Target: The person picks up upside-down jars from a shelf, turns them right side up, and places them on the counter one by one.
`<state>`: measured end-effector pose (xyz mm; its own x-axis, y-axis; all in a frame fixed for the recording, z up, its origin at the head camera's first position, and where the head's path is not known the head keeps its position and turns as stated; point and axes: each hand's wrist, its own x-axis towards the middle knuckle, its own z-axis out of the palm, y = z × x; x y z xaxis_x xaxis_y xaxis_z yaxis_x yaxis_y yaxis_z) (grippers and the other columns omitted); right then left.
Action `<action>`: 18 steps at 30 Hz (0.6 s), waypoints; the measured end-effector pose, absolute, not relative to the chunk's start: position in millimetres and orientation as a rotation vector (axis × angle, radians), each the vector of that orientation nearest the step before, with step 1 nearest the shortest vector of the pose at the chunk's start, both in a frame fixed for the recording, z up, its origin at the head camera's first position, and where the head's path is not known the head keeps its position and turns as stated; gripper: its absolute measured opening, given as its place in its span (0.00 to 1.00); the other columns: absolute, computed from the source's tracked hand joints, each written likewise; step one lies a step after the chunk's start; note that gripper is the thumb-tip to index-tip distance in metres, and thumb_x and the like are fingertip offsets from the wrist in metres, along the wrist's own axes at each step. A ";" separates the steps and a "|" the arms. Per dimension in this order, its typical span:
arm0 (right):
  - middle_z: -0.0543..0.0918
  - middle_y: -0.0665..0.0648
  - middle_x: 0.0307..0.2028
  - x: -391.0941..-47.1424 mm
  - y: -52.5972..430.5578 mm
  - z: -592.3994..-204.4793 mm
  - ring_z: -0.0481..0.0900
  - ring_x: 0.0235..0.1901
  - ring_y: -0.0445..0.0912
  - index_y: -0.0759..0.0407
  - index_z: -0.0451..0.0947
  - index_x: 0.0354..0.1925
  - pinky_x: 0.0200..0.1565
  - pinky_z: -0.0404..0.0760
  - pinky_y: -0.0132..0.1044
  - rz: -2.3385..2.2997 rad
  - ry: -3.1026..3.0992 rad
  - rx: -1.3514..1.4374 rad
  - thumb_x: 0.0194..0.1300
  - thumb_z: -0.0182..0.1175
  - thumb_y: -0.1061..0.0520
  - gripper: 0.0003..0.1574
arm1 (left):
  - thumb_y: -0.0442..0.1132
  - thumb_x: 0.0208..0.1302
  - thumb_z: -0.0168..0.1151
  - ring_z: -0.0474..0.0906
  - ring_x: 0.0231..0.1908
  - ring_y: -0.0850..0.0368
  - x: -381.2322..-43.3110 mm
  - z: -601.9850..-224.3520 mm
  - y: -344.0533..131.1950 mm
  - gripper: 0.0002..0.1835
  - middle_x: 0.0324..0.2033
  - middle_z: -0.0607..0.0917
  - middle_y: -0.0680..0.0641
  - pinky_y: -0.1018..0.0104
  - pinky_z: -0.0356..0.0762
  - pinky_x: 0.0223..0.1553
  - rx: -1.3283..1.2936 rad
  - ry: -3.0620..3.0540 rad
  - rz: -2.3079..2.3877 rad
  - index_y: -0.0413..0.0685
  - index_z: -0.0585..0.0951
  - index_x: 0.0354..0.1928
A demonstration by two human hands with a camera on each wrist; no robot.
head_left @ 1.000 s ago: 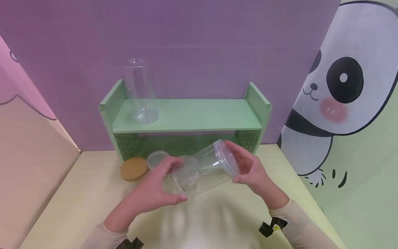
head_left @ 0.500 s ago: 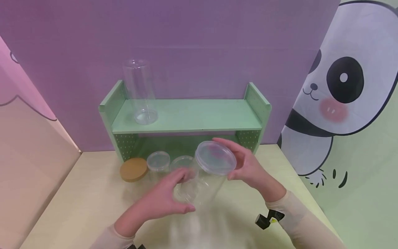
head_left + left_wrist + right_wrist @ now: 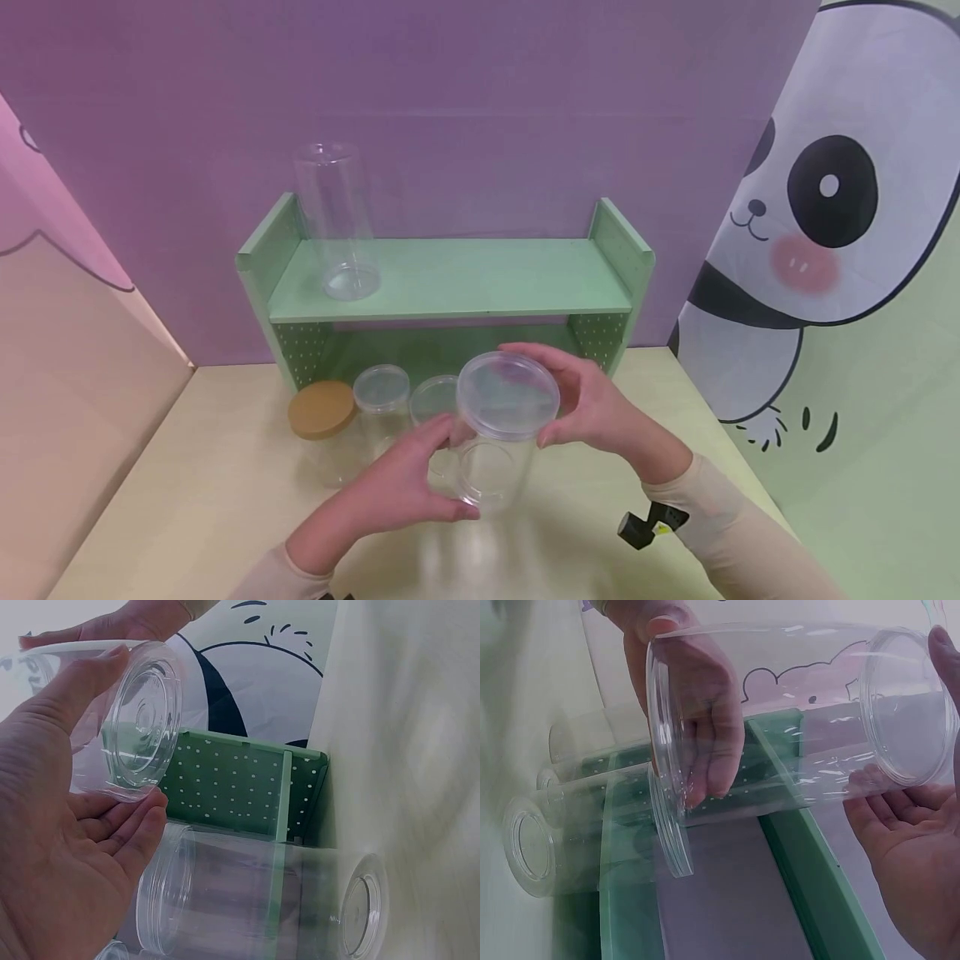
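- Clear lidded jar [image 3: 501, 429] is held raised above the worktop [image 3: 187, 492], close to upright, lid uppermost; it is positioned on the near side of the green shelf [image 3: 480, 279], just to the right of the left hand.
- Left hand [image 3: 405, 483] is wrapped about the lower part of that jar; its thumb and fingertips are set on opposite sides of the wall, near the base.
- Right hand [image 3: 588, 408] is clasped about the lid end of the same jar from the right; its thumb is placed at the near side of the rim.
- Three jars are stood in a row on the worktop, along the near edge of the shelf: a tan-lidded jar [image 3: 322, 410] at the left, a small clear-lidded jar [image 3: 382, 389] beside it, then another clear jar [image 3: 435, 396], partly hidden by the left hand and the held jar.
- A tall clear jar [image 3: 337, 221] is stood upright at the left end of the upper board; the shelf is backed by a purple wall [image 3: 480, 125]; a panda picture [image 3: 832, 192] is shown at the right.
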<state>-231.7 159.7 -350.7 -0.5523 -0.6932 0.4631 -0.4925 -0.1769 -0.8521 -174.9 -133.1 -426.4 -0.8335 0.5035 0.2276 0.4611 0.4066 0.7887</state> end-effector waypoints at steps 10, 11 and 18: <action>0.81 0.55 0.72 -232.9 159.4 -351.8 0.78 0.71 0.51 0.70 0.64 0.81 0.65 0.85 0.44 -1.830 1.898 -1.419 0.58 0.87 0.40 0.68 | 0.50 0.48 0.92 0.78 0.67 0.59 -175.8 -426.5 -133.4 0.43 0.66 0.80 0.69 0.40 0.78 0.71 0.863 2.580 1.450 0.67 0.80 0.67; 0.81 0.55 0.72 -233.1 159.5 -352.0 0.78 0.71 0.51 0.71 0.64 0.80 0.65 0.84 0.44 -1.833 1.896 -1.424 0.59 0.86 0.41 0.68 | 0.50 0.48 0.92 0.79 0.67 0.58 -175.8 -426.1 -134.6 0.44 0.66 0.80 0.68 0.40 0.78 0.72 0.856 2.574 1.453 0.68 0.80 0.68; 0.81 0.55 0.72 -234.9 161.8 -354.3 0.79 0.70 0.52 0.70 0.64 0.81 0.65 0.85 0.45 -1.827 1.930 -1.407 0.58 0.86 0.40 0.68 | 0.49 0.56 0.89 0.80 0.70 0.45 -180.3 -415.3 -157.6 0.51 0.71 0.81 0.50 0.39 0.77 0.72 0.893 2.628 1.524 0.52 0.73 0.80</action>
